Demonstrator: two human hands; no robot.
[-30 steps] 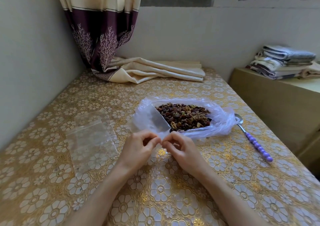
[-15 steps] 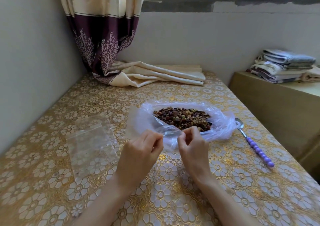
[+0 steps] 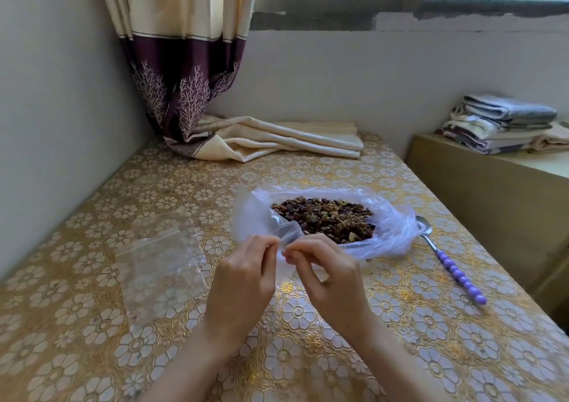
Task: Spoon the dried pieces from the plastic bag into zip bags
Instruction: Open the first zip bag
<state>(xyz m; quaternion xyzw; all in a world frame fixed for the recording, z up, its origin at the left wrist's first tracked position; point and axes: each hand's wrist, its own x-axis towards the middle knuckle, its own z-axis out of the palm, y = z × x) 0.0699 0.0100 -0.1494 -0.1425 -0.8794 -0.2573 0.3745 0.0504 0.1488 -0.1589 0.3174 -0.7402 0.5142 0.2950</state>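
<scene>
1. Left hand [image 3: 243,281] and right hand [image 3: 326,275]: raised just above the table [image 3: 400,340], fingertips meeting at the mouth of a small clear zip bag [image 3: 288,235]; each grip closed in a pinch on one edge of the film, apparently to part the seal.
2. Zip bag in hand: thin, limp, transparent; likely slippery and prone to cling shut. Best taken at the two lips just beside the zip strip, one lip per hand, pulled apart gently.
3. Plastic bag [image 3: 391,232]: lying open on the table just beyond the hands, its rim rolled back around a heap of dried pieces [image 3: 326,220]. Soft, crinkled film with no stiffness of its own; walls likely to collapse if pressed by a scoop.
4. Dried pieces: small, loose, light, brown and greenish; liable to scatter if tipped quickly.
5. Spoon [image 3: 449,263]: bowl touching the right edge of the plastic bag, purple beaded handle pointing toward the near right; untouched. Rigid; handle offers the obvious hold.
6. Spare zip bags [image 3: 160,266]: flat, empty, stacked left of the hands.
7. Filling judged not yet begun.
</scene>
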